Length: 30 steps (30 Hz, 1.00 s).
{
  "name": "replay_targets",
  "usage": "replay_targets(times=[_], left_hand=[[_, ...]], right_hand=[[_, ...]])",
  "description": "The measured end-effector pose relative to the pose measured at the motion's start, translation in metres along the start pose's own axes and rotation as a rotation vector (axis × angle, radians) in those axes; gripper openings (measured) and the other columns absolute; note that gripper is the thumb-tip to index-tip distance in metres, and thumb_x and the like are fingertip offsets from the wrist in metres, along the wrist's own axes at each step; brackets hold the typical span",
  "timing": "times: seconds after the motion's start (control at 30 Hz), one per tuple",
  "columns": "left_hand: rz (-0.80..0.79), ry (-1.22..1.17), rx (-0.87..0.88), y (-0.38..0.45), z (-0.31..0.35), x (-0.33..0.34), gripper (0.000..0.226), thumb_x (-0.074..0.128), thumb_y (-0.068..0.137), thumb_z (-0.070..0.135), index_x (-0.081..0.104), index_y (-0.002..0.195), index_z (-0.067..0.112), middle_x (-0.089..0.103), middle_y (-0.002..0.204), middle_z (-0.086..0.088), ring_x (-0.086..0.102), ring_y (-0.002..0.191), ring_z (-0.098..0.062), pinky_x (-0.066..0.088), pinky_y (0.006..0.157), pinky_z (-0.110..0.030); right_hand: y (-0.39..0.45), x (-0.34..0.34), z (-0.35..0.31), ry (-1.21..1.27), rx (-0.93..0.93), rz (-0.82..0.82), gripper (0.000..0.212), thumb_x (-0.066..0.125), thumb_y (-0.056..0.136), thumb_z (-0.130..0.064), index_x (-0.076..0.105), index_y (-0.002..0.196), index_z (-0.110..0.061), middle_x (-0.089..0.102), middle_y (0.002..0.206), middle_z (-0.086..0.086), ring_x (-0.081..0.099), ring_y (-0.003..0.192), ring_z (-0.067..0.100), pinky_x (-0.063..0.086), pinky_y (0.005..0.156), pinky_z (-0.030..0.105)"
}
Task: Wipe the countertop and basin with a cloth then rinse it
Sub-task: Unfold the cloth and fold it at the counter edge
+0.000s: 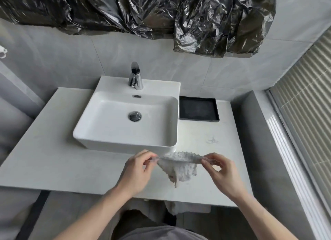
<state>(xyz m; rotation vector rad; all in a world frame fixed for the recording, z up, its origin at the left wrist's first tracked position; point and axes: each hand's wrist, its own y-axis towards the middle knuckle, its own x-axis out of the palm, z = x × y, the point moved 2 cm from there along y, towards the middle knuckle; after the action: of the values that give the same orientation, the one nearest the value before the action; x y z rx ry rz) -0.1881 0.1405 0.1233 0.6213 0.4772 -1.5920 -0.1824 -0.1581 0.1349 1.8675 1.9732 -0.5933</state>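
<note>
Two hands held the cloth (179, 165) stretched between them just above the counter (53, 161), the left hand (138, 170) pinching one corner and the right hand (217, 170) pinching the other, while the middle sagged down toward the surface. Just beyond lay a smudge (213, 141) on the counter, then the basin (125, 118), the black tray (198, 108) beside it, and the faucet (135, 76) farthest off. With such light fingertip pinches, a corner could have slipped free, and wiping with the cloth bunched might have missed that smudge.
</note>
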Motion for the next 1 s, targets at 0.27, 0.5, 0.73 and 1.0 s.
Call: replay_targets(times=[0.27, 0.5, 0.73, 1.0], left_hand=[[-0.237, 0.185, -0.002, -0.024, -0.005, 0.041, 0.021, 0.051, 0.099, 0.042, 0.064, 0.088, 0.03, 0.054, 0.091, 0.018, 0.056, 0.085, -0.002, 0.049, 0.078, -0.028], [-0.547, 0.327, -0.083, -0.057, -0.027, 0.094, 0.029, 0.041, 0.099, 0.045, 0.055, 0.082, 0.027, 0.052, 0.091, 0.016, 0.05, 0.09, -0.004, 0.049, 0.086, -0.035], [-0.423, 0.138, -0.045, -0.024, 0.023, 0.091, 0.024, 0.046, 0.099, 0.04, 0.048, 0.081, 0.024, 0.056, 0.079, 0.013, 0.052, 0.076, -0.006, 0.047, 0.071, -0.031], [-0.417, 0.042, -0.027, 0.007, 0.04, 0.062, 0.027, 0.061, 0.088, 0.058, 0.061, 0.085, 0.031, 0.062, 0.086, 0.015, 0.058, 0.082, -0.007, 0.049, 0.072, -0.026]], right_hand=[[-0.015, 0.005, 0.048, -0.273, -0.043, -0.098, 0.009, 0.079, 0.09, -0.032, 0.074, 0.082, -0.033, 0.069, 0.08, -0.023, 0.063, 0.086, 0.004, 0.049, 0.076, 0.016], [-0.056, 0.046, 0.13, -0.429, 0.227, -0.345, 0.023, 0.07, 0.084, -0.026, 0.063, 0.076, -0.047, 0.073, 0.088, -0.023, 0.067, 0.091, 0.0, 0.052, 0.083, 0.02], [-0.051, 0.051, 0.05, -0.125, 0.16, -0.479, 0.057, 0.076, 0.074, -0.04, 0.057, 0.128, -0.044, 0.07, 0.115, -0.027, 0.061, 0.114, -0.009, 0.045, 0.1, 0.015], [-0.02, 0.047, 0.018, 0.079, 0.196, -0.347, 0.022, 0.08, 0.079, -0.042, 0.069, 0.077, -0.023, 0.069, 0.089, -0.006, 0.07, 0.085, 0.012, 0.06, 0.081, 0.039]])
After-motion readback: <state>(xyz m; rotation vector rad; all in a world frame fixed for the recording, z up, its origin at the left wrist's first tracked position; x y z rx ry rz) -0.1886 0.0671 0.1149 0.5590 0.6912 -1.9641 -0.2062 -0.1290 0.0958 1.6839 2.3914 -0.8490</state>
